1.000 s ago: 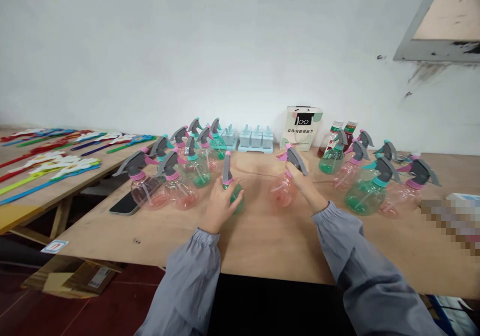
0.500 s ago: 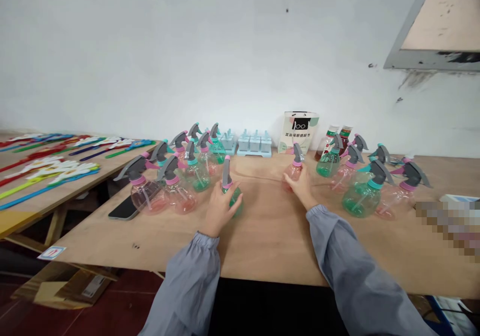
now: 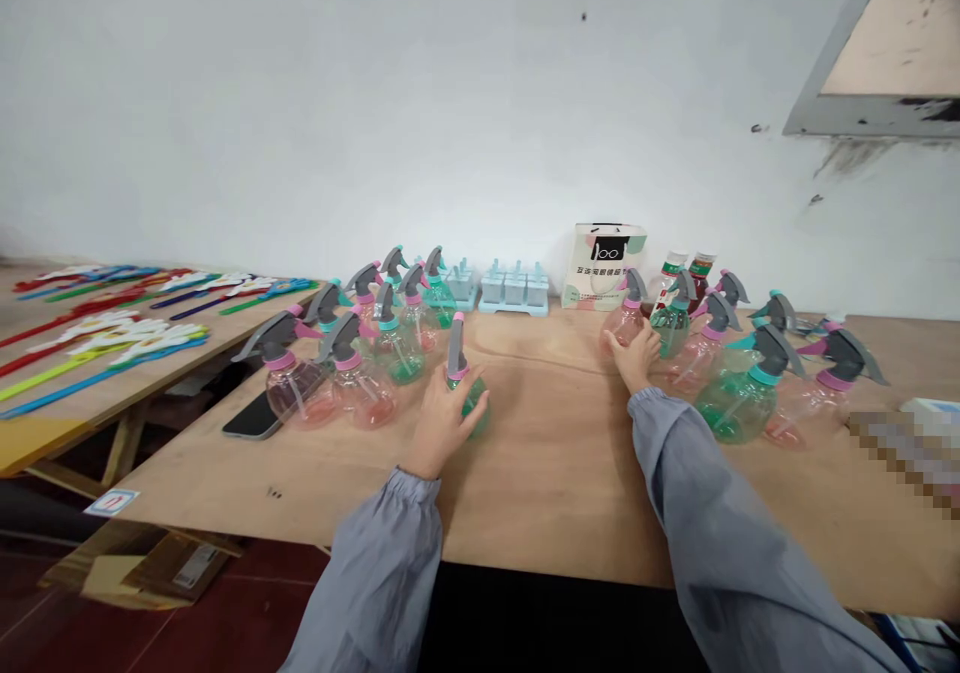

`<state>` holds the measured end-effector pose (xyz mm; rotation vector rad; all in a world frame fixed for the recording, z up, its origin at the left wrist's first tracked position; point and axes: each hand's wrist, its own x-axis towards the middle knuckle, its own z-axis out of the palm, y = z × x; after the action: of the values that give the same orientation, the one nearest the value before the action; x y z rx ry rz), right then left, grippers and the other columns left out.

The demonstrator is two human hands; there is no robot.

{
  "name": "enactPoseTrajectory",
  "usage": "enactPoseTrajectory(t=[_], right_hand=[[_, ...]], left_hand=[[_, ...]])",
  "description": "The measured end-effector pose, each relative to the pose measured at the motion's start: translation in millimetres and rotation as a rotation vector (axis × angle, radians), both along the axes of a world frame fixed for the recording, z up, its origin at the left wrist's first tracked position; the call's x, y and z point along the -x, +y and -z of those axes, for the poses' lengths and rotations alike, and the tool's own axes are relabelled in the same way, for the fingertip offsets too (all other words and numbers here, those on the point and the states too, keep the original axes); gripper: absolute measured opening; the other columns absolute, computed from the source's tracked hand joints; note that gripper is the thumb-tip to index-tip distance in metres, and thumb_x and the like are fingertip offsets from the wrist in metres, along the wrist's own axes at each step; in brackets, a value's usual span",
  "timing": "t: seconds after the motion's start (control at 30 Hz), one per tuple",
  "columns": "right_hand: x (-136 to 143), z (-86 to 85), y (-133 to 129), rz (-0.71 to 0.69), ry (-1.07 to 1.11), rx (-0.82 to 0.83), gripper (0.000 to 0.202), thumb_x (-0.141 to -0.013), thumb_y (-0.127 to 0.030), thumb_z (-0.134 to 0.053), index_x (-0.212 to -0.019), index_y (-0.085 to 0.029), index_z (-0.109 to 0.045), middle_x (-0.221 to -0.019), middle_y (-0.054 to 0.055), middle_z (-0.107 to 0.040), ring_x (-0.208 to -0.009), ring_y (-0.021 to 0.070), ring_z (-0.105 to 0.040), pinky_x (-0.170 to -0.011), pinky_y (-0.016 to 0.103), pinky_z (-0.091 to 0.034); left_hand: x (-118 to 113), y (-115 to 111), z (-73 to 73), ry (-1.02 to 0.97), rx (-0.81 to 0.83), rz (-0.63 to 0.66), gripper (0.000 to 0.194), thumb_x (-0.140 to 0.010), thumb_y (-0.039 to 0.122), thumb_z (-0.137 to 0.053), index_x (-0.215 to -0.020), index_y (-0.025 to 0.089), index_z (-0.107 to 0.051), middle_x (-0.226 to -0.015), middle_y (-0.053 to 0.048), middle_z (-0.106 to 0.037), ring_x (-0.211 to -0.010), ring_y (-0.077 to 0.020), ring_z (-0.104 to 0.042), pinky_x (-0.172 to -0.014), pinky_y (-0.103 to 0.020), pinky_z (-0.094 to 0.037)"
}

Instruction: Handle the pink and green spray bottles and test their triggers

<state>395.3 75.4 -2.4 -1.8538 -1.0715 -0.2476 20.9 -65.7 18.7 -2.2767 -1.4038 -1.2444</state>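
Observation:
My left hand [image 3: 448,411] is wrapped round a green spray bottle [image 3: 480,415] with a pink collar and grey trigger head, upright on the table near the middle. Farther right, my right hand [image 3: 636,351] grips a pink spray bottle [image 3: 616,327] by its round body, beside the right-hand group. That group holds several bottles, among them a green spray bottle [image 3: 739,405] with a teal collar and a pink spray bottle [image 3: 799,413] at its near end. On the left stands another group, with a pink spray bottle [image 3: 365,398] closest to my left hand.
A phone [image 3: 255,417] lies by the left bottles. Light-blue ice-pop moulds [image 3: 514,288], a paper bag [image 3: 604,265] and two red-capped bottles [image 3: 700,278] stand along the wall. Colourful flat strips [image 3: 142,348] cover a side table. The wooden table [image 3: 547,493] has its front edge near me.
My right hand has moved right with the pink spray bottle, up to the right-hand group. My left hand stays on the green one. The view has shifted slightly.

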Motion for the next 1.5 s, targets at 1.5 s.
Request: enactPoseTrajectory(t=[1.5], right_hand=[[154.1,-77.8,-116.7,-1.286,0.458,0.029,0.029,-0.067,-0.027,-0.073,-0.095,-0.026,-0.07,-0.082,0.0,-0.067,-0.075,0.0194,-0.059,-0.073,0.036,-0.053]], left_hand=[[78.4,4.4,-13.8,-0.539,-0.319,-0.475,0.085,-0.077,0.039,-0.07,-0.147,0.012,-0.029,-0.149,-0.025,-0.036,-0.144,-0.037,-0.034,-0.118,-0.059,-0.028]])
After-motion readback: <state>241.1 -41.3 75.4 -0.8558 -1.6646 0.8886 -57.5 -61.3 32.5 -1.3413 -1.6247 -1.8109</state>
